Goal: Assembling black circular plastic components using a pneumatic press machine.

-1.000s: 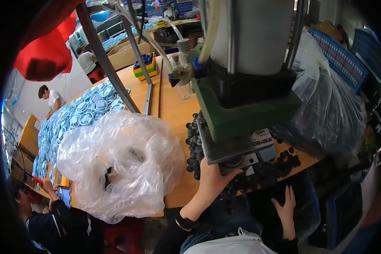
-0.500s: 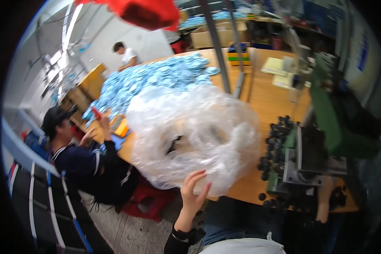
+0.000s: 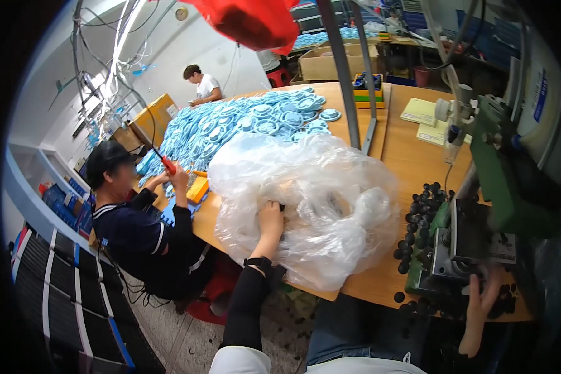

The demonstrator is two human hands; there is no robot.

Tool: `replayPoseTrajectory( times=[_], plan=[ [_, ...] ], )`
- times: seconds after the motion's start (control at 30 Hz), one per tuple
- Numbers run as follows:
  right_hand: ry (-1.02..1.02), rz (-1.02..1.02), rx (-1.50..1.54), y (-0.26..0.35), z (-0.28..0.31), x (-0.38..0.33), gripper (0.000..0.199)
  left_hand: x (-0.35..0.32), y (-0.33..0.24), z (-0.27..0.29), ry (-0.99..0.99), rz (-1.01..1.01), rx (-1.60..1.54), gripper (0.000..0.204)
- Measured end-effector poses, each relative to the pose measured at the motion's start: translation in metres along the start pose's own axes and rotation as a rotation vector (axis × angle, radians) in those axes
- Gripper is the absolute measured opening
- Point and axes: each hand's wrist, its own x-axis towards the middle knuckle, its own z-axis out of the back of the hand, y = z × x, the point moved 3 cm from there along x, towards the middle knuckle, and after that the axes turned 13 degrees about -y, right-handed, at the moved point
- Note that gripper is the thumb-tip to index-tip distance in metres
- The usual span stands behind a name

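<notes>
My left hand (image 3: 271,219) reaches into the opening of a big clear plastic bag (image 3: 368,249) on the table. Its fingers curl closed, and a small black thing shows at their tips; most of it is hidden. To the right, my right hand (image 3: 482,298) is beside the metal block (image 3: 449,265) of a green press (image 3: 511,193), fingers apart and slightly blurred, with nothing seen in them. Small round black parts (image 3: 421,215) lie in a heap left of the press, and more are around my right hand.
A pile of light blue disc-shaped parts (image 3: 255,118) covers the table's far left. A co-worker (image 3: 137,206) sits at left, holding a red-handled tool (image 3: 168,165). A grey metal post (image 3: 343,75) rises behind the bag. Yellow papers (image 3: 419,112) lie at right; a red object (image 3: 249,22) hangs overhead.
My left hand has gone from the bag's near edge into its opening, and its fingers have closed. My right hand shows more fully now, fingers spread beside the press. The view has shifted.
</notes>
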Motion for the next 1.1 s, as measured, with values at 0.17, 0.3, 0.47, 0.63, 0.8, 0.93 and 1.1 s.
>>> replayPoseTrajectory(
  times=[0.17,0.3,0.47,0.63,0.8,0.93,1.1],
  plan=[
    [0.154,-0.241,0.197,-0.017,-0.038,0.023,0.031,-0.002,-0.006,0.012,-0.102,-0.022,-0.074,0.025],
    [0.132,-0.102,-0.118,-0.01,-0.038,0.015,0.036,-0.004,-0.009,0.022,-0.031,0.115,-0.401,0.02],
    [0.001,0.177,-0.355,0.029,-0.042,0.009,0.06,-0.026,-0.069,0.115,-0.096,0.447,-0.925,0.015],
    [-0.078,-0.084,-0.01,0.037,-0.001,0.001,0.058,-0.054,-0.178,0.174,0.062,0.354,-1.241,0.042],
    [-0.132,-0.17,-0.198,0.013,0.073,-0.035,0.054,-0.044,-0.335,0.185,0.268,-0.108,-1.435,0.04],
    [-0.087,-0.283,-0.399,-0.006,0.117,-0.077,0.053,-0.055,-0.376,0.171,0.429,0.061,-1.366,0.043],
    [0.005,-0.398,-0.677,-0.043,0.165,-0.125,0.052,-0.048,-0.384,0.18,0.225,-0.142,-1.307,0.046]
  ],
)
